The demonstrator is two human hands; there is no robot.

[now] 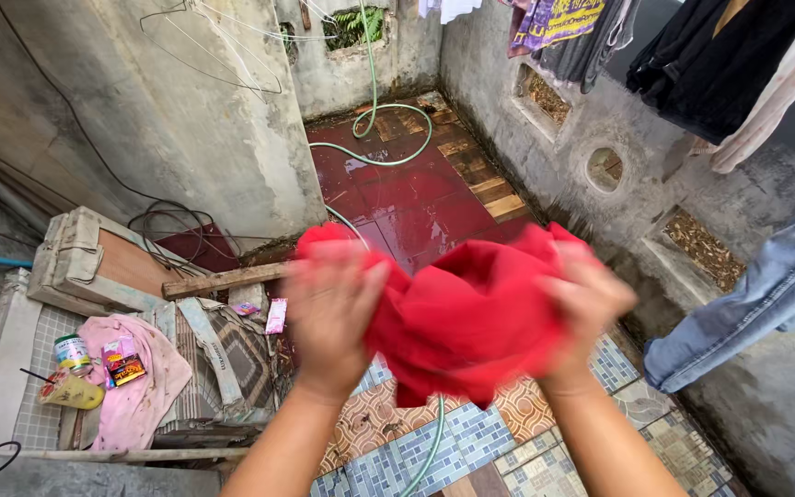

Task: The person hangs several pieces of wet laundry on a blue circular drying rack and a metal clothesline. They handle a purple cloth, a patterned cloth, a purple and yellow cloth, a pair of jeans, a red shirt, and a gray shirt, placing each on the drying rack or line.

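Centre of frame: red cloth (471, 317), bunched, held up between both hands above the patterned tile floor (471, 451). Left hand (331, 313) clenched on the cloth's left edge, fingers folded over a wad of fabric. Right hand (586, 304) clenched on the right edge, likewise wrapped in cloth. Both hands motion-blurred, so exact finger placement unclear.

Progress, as a judgement: cloth in mid-handling, gathered and twisted rather than spread flat; not hung. Looks damp-dark in the folds, though wetness not certain. Wet red floor (407, 198) at upper centre and green hose (388, 110) looping across it suggest washing already under way. Hanging not done; clothes (710, 64) already on a line at upper right, jeans (766, 294) at right edge.

Orientation: long axis of the cloth roughly horizontal, left hand to right hand, slightly higher on the right. Loose tail hanging down from the middle toward lower centre. No clear front or top to tell.

Lower left of frame: pink cloth (135, 387) on a tiled ledge, small tin (72, 352), yellow bag (71, 391), bright sachet (124, 364). Wooden plank (223, 279) just left of the left hand, well behind it.
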